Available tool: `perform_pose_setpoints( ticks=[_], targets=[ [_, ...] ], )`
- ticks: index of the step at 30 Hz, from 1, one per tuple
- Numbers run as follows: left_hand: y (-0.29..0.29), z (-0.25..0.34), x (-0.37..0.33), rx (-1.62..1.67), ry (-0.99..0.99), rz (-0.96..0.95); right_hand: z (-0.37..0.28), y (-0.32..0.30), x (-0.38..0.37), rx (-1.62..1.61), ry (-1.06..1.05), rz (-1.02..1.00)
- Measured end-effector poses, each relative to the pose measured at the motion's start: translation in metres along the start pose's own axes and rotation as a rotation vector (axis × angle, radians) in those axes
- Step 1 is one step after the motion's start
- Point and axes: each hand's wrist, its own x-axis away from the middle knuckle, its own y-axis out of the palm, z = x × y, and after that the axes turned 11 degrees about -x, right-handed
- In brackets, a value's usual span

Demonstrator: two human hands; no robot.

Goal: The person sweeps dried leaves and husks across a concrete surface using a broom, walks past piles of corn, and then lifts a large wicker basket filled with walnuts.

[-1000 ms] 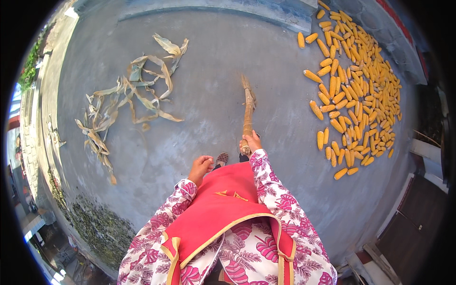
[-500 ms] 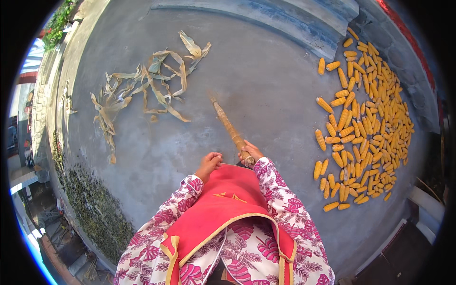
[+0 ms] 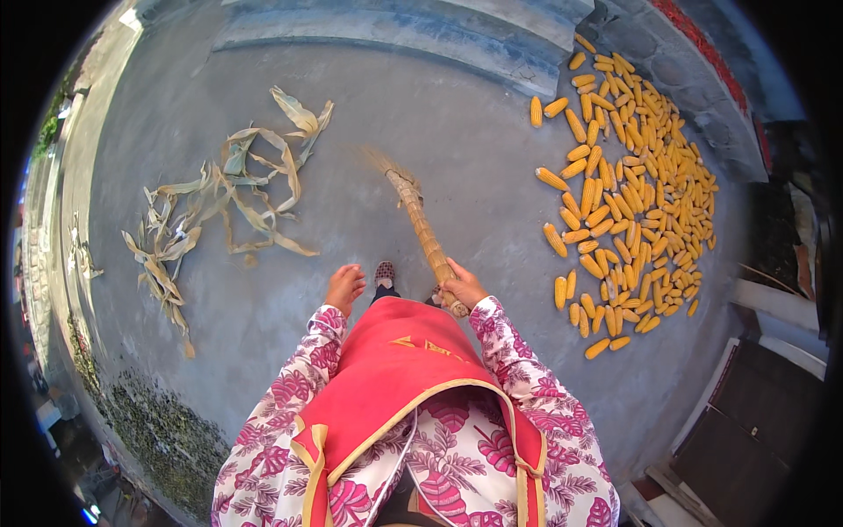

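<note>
A straw hand broom is gripped near its bound butt end by my right hand, fingers wrapped round the handle. It slants away and to the left over the ground, its thin bristle tips blurred at the far end. My left hand hovers at the left of the red apron, fingers loosely bent and a little apart, with nothing in them. Ahead on the left, dry corn husks lie in a loose tangle, apart from the broom.
Many yellow corn cobs are spread on the grey concrete ground to the right. Blue-grey steps rise at the far side. Small dark plant bits cover the lower left. One patterned shoe shows beyond the apron.
My view has turned, so the husks and cobs sit further left in it. The broom points a bit more straight ahead. My left fingers have loosened, and a shoe has come into sight.
</note>
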Motion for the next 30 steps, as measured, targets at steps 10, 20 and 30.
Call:
perform_pose_setpoints(
  ticks=[10, 20, 30],
  targets=[
    [-0.105, -0.004, -0.039, -0.104, -0.110, 0.161, -0.063, -0.082, -0.033, 0.102, -0.136, 0.538],
    [-0.054, 0.037, -0.081, -0.097, -0.191, 0.301, -0.165, -0.268, -0.125, 0.526, -0.284, 0.846],
    [0.073, 0.121, -0.082, -0.060, -0.195, 0.231, -0.292, -0.239, -0.203, 0.765, 0.055, 0.768]
  ],
)
